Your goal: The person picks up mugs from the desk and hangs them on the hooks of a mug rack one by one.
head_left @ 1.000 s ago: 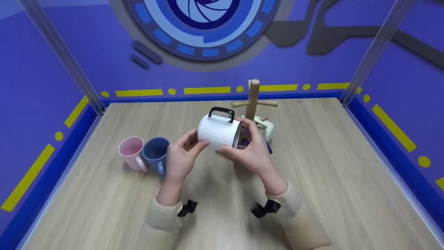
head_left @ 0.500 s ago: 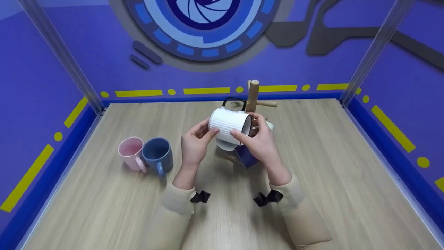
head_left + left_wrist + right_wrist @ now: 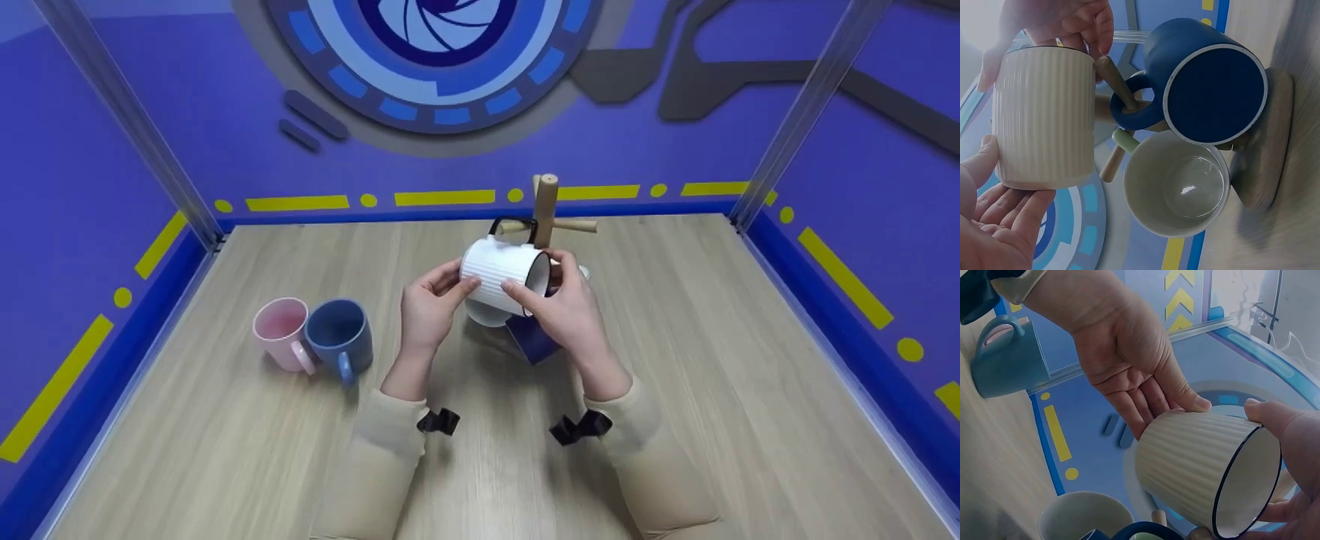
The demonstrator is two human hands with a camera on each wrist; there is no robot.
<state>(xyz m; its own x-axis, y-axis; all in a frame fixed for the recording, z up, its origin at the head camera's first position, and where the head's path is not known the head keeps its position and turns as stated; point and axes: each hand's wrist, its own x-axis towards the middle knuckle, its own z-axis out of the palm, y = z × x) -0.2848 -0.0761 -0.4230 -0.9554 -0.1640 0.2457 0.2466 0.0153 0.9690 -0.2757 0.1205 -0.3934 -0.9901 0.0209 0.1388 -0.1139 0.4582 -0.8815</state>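
Both hands hold a white ribbed mug (image 3: 495, 271) with a dark rim, tipped on its side, its mouth to the right and its black handle (image 3: 513, 223) upward. My left hand (image 3: 426, 315) grips the base end, thumb on the near side. The rim end is gripped by my right hand (image 3: 574, 311). Behind the mug stands a wooden mug rack (image 3: 547, 214); in the head view the black handle overlaps its left peg. Lower on the rack hang a dark blue mug (image 3: 1213, 93) and a pale mug (image 3: 1176, 185) with a green handle end, both partly hidden in the head view.
Left of the hands, a pink mug (image 3: 282, 330) and a grey-blue mug (image 3: 341, 334) stand upright side by side on the wooden table (image 3: 495, 465). Purple-blue panels (image 3: 420, 169) enclose the table at the back and sides.
Both hands have carried the white mug to the right and toward the rack, bringing its handle over the left peg in view. In the last half second it has moved only slightly.
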